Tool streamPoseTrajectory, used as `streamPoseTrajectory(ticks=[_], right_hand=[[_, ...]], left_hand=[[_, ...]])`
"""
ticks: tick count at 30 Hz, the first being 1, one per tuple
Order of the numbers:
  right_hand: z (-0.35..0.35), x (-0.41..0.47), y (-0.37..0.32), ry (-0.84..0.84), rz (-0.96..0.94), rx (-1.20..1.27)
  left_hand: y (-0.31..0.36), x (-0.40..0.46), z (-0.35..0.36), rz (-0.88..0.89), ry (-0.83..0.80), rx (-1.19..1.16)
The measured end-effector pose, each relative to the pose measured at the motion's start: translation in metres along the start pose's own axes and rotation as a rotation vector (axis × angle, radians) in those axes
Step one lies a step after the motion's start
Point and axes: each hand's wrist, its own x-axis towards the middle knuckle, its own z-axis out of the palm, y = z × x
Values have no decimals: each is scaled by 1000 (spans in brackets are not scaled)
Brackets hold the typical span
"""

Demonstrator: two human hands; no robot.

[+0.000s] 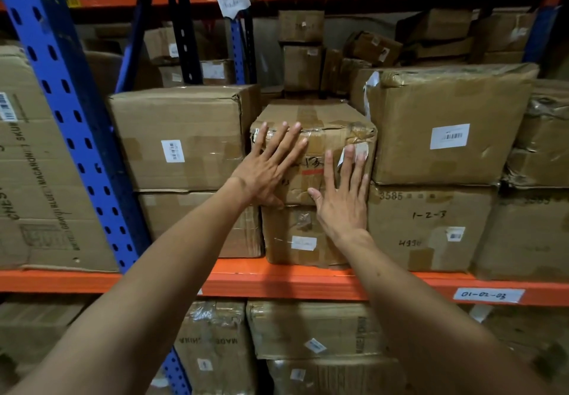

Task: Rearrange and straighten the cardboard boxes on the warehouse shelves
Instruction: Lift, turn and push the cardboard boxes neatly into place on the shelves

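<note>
A small taped cardboard box (326,136) sits in the middle of the shelf, stacked on another small box (289,240). My left hand (268,170) lies flat on its front face with fingers spread. My right hand (341,197) presses flat on the same face, lower and to the right, its palm over the seam between the two boxes. Neither hand grips anything. A larger box (178,136) stands to the left and a big labelled box (443,126) to the right, both stacked on lower boxes.
An orange shelf beam (277,280) with a label 01-02-03 (488,295) runs below the boxes. A blue upright post (70,111) stands at left. More boxes fill the back of the shelf, the shelf above and the shelf below.
</note>
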Motion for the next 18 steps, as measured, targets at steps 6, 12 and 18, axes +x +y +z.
streamPoseTrajectory(ticks=[6, 12, 18], right_hand=[[6, 13, 5, 2, -22, -12], [15, 14, 10, 62, -74, 1], [-10, 13, -16, 209, -158, 188]], left_hand=[[0, 10, 6, -25, -23, 26], [1, 10, 10, -28, -40, 23], [-21, -6, -6, -16, 77, -215]])
